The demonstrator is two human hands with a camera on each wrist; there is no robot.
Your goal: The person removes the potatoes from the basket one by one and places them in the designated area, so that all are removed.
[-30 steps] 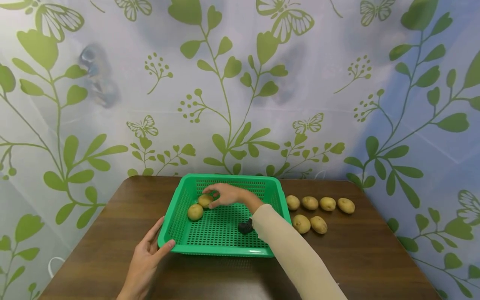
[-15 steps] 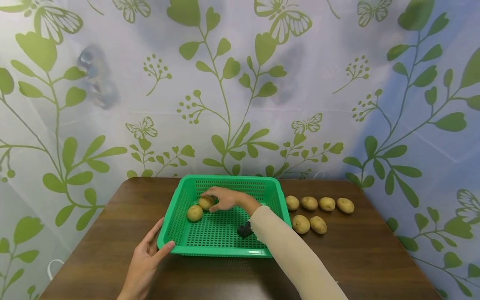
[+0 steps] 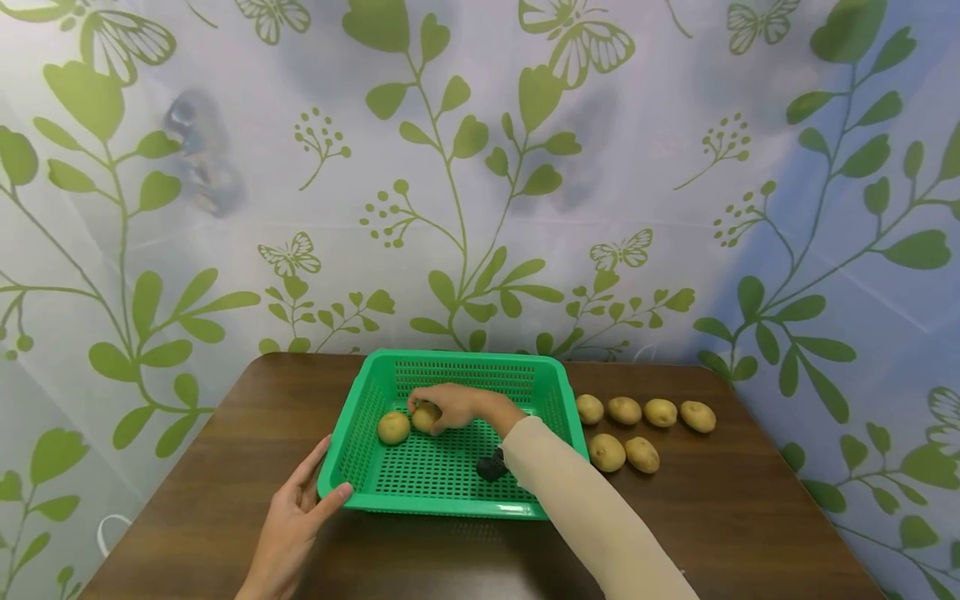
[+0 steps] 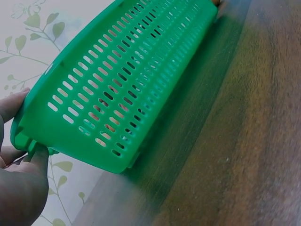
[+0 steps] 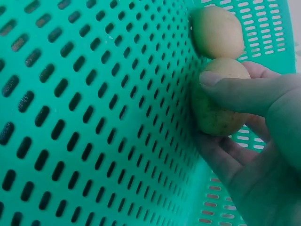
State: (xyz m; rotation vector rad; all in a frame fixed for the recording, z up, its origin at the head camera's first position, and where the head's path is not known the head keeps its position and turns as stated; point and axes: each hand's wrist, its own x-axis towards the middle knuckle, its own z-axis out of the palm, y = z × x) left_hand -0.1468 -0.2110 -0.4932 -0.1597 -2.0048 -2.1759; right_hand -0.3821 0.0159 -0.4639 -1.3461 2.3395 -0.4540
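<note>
A green perforated plastic basket stands on the table. My left hand grips its near left corner; in the left wrist view, thumb and fingers pinch the basket rim. Inside the basket, my right hand holds a potato, with the thumb on one side and fingers curled round the other. The right wrist view shows that potato low in the basket, close against a second potato. This second potato lies to the left, near the basket's left wall.
On the brown wooden table, several potatoes lie in two rows right of the basket, among them a front potato close to its wall. A small black device sits under the right wrist. A leaf-patterned curtain hangs behind.
The right hand's fingers have come down round the farther potato and now hold it. Hand and potato have shifted slightly right and nearer. The left hand stays on the basket corner.
</note>
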